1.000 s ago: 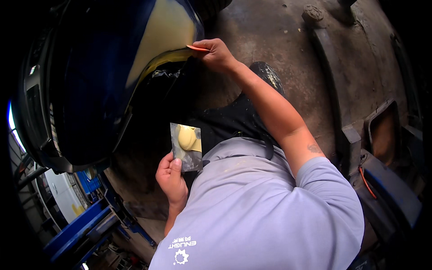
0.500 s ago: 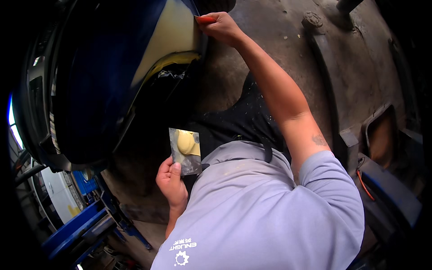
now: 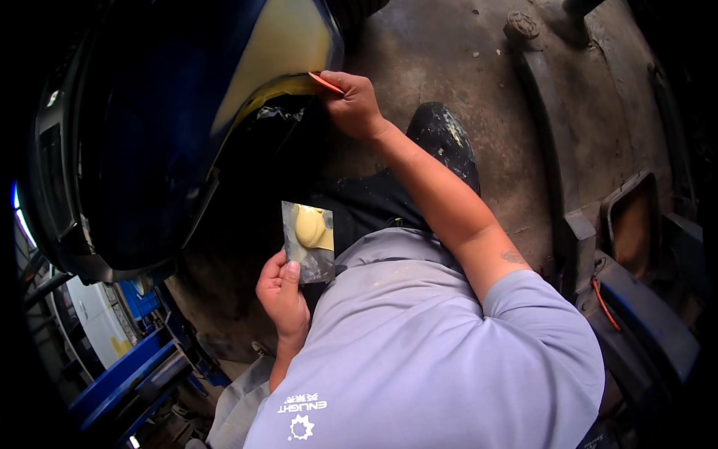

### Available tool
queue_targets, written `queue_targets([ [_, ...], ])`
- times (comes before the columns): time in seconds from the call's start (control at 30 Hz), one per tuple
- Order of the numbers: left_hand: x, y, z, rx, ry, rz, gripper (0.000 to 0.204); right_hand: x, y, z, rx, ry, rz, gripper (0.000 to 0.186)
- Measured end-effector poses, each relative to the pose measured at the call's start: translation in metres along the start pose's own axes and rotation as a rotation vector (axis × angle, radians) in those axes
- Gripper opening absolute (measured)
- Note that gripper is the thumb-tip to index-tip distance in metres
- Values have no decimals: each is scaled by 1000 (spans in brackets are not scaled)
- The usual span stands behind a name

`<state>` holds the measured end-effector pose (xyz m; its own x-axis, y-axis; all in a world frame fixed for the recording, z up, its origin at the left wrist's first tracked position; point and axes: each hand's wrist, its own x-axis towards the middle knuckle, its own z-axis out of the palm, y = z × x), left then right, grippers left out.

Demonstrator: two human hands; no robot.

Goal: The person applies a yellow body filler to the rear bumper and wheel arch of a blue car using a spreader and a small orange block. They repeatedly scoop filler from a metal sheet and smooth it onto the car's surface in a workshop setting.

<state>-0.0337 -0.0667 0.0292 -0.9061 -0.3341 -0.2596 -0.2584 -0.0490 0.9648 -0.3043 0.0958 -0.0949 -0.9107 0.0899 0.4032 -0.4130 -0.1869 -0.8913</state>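
A grey plate (image 3: 320,269) is held by the left hand (image 3: 284,299), its lower left edge pinched under the thumb, in front of the shirt (image 3: 426,337). A lump of yellow paste (image 3: 308,227) is carried on it. An orange scraper (image 3: 327,84) is gripped narrowly between the thumb and fingers of the right hand (image 3: 353,106). Its tip is placed at the wheel arch (image 3: 273,90) of a dark blue car (image 3: 149,142), below a pale yellow patch (image 3: 284,45); whether the panel is touched cannot be told.
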Motion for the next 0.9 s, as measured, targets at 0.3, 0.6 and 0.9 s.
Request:
queue_targets([
  [0.3, -3, -4, -4, -58, 5, 13, 27, 73, 0, -61, -41, 9, 98, 16],
  [0.6, -4, -7, -8, -44, 10, 13, 26, 123, 8, -66, 36, -212, 292, 23],
  [0.9, -1, -7, -8, -83, -16, 9, 27, 58, -6, -36, 90, -201, 208, 24],
])
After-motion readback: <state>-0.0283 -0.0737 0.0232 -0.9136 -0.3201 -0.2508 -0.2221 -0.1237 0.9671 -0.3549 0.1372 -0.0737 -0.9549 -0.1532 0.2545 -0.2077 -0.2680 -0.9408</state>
